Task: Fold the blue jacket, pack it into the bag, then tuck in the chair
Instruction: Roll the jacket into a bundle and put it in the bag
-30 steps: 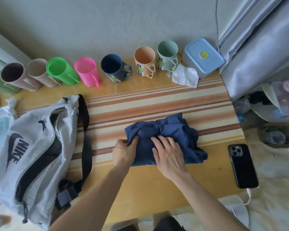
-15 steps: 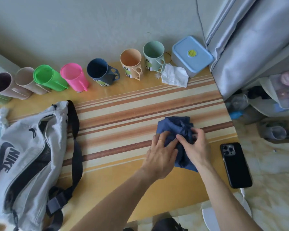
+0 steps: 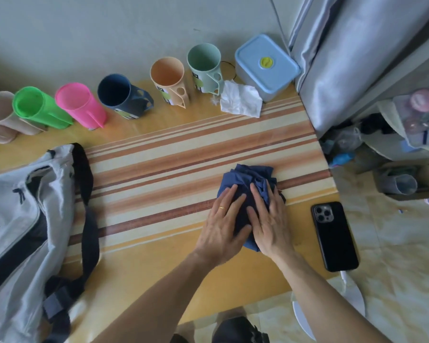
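The blue jacket (image 3: 248,180) lies folded into a small thick bundle on the striped table (image 3: 159,169), right of centre. My left hand (image 3: 223,226) presses flat on its left half, fingers spread, a ring on one finger. My right hand (image 3: 270,219) presses flat on its right half, beside the left. Neither hand closes around the cloth. The grey bag (image 3: 18,219) with black straps lies at the table's left edge, its top open. A white round seat (image 3: 354,300), maybe the chair, shows below the table's right corner.
A row of coloured cups (image 3: 80,105) lines the wall side. A blue-lidded box (image 3: 266,65) and a crumpled tissue (image 3: 240,100) sit at the back right. A black phone (image 3: 334,235) lies right of my hands. A grey curtain (image 3: 356,58) and floor clutter lie beyond the right edge.
The jacket went from a wide flat fold to a compact bundle further right. Both hands shifted from gripping and folding it to pressing flat on top.
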`<state>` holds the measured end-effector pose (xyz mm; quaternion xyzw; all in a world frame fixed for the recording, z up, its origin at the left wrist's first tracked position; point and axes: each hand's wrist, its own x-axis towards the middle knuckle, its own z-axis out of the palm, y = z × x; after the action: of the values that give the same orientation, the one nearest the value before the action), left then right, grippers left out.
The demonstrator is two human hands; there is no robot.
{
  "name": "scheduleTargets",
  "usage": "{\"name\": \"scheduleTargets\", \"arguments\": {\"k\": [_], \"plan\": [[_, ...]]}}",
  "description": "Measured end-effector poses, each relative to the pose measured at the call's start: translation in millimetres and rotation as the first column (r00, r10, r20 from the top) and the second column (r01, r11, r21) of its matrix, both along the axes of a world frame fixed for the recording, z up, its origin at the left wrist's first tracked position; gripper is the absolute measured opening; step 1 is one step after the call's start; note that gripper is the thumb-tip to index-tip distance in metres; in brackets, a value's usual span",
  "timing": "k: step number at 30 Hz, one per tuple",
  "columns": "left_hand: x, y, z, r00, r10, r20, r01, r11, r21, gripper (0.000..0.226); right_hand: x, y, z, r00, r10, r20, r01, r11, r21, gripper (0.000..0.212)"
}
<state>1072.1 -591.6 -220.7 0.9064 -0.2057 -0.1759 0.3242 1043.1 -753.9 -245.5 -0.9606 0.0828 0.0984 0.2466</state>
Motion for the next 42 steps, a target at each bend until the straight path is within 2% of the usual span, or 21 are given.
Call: {"name": "scheduleTargets", "arguments": {"k": [2, 4, 6, 8, 9, 13, 16, 18, 20, 22, 24, 25, 26, 28, 29, 30, 32, 34, 36, 39, 42], "plan": [[-3, 2, 10, 0.937, 0.333, -0.102, -0.340, 0.939, -0.054, 0.060, 2, -1, -1, 1.000, -0.011, -0.005, 0.011, 1.000, 0.025, 0.062], [-2, -1, 19, 0.813, 0.488, -0.317, -0.504, 0.863, 0.036, 0.057, 3, 0, 1, 1.000, -0.010, -0.022, 0.011, 0.999, 0.052, 0.060], [8, -3, 27, 0.687, 0.480, -0.545, -0.534, 0.843, 0.068, 0.047, 4, 0, 5, 0.999, -0.021, -0.039, 0.025, 0.993, 0.116, 0.058], [16, 2, 38, 0.559, 0.438, -0.704, -0.627, 0.779, -0.013, 0.036, 5, 4, 20, 0.997, -0.063, -0.044, 0.073, 0.962, 0.262, 0.057], [17, 9, 46, 0.530, 0.403, -0.746, -0.661, 0.748, -0.066, 0.030, 4, 9, 30, 0.995, -0.094, -0.032, 0.099, 0.932, 0.350, 0.057], [13, 66, 97, 0.511, 0.266, -0.818, -0.746, 0.611, -0.267, 0.021, 10, 55, 87, 0.977, -0.212, -0.019, 0.177, 0.759, 0.626, 0.072], [6, 132, 135, 0.490, 0.181, -0.853, -0.808, 0.461, -0.366, 0.036, 20, 107, 134, 0.935, -0.260, -0.242, 0.345, 0.497, 0.796, 0.089], [1, 177, 155, 0.492, 0.160, -0.856, -0.832, 0.377, -0.408, 0.044, 25, 150, 156, 0.915, -0.177, -0.362, 0.403, 0.395, 0.825, 0.084], [-3, 220, 167, 0.516, 0.197, -0.833, -0.835, 0.332, -0.439, 0.047, 29, 197, 169, 0.911, -0.102, -0.400, 0.410, 0.331, 0.850, 0.066], [-5, 262, 174, 0.548, 0.300, -0.781, -0.829, 0.323, -0.457, 0.048, 33, 245, 173, 0.921, -0.065, -0.385, 0.385, 0.315, 0.867, 0.055], [-6, 302, 173, 0.573, 0.434, -0.695, -0.817, 0.366, -0.445, 0.045, 37, 290, 168, 0.938, -0.044, -0.345, 0.340, 0.330, 0.881, 0.053], [-6, 321, 172, 0.581, 0.515, -0.630, -0.812, 0.425, -0.401, 0.040, 39, 311, 164, 0.944, -0.036, -0.327, 0.319, 0.345, 0.883, 0.054], [-7, 341, 164, 0.594, 0.615, -0.519, -0.802, 0.508, -0.316, 0.034, 41, 330, 158, 0.950, -0.032, -0.311, 0.300, 0.373, 0.878, 0.054], [-10, 383, 143, 0.690, 0.719, -0.077, -0.723, 0.690, -0.038, 0.026, 45, 364, 144, 0.960, -0.039, -0.279, 0.266, 0.453, 0.851, 0.051], [-12, 403, 129, 0.752, 0.646, 0.132, -0.659, 0.739, 0.142, 0.027, 46, 379, 136, 0.964, -0.046, -0.262, 0.249, 0.504, 0.827, 0.048], [-13, 420, 117, 0.809, 0.546, 0.215, -0.587, 0.738, 0.334, 0.025, 48, 392, 130, 0.968, -0.052, -0.245, 0.231, 0.557, 0.798, 0.047], [-16, 445, 100, 0.904, 0.407, 0.132, -0.397, 0.685, 0.610, 0.027, 49, 412, 120, 0.969, -0.053, -0.241, 0.215, 0.658, 0.722, 0.052], [-16, 460, 90, 0.960, 0.278, 0.026, -0.204, 0.637, 0.743, 0.040, 49, 427, 111, 0.962, -0.056, -0.268, 0.224, 0.720, 0.656, 0.059], [-16, 471, 91, 0.965, 0.250, 0.079, -0.227, 0.647, 0.728, 0.046, 49, 438, 106, 0.958, -0.064, -0.279, 0.229, 0.758, 0.610, 0.063], [-18, 486, 97, 0.894, 0.406, 0.188, -0.442, 0.735, 0.515, 0.070, 56, 451, 106, 0.952, -0.084, -0.294, 0.250, 0.769, 0.589, 0.066], [-24, 500, 105, 0.856, 0.473, 0.208, -0.517, 0.798, 0.311, 0.094, 59, 476, 107, 0.962, -0.035, -0.271, 0.197, 0.775, 0.600, 0.067]]}}
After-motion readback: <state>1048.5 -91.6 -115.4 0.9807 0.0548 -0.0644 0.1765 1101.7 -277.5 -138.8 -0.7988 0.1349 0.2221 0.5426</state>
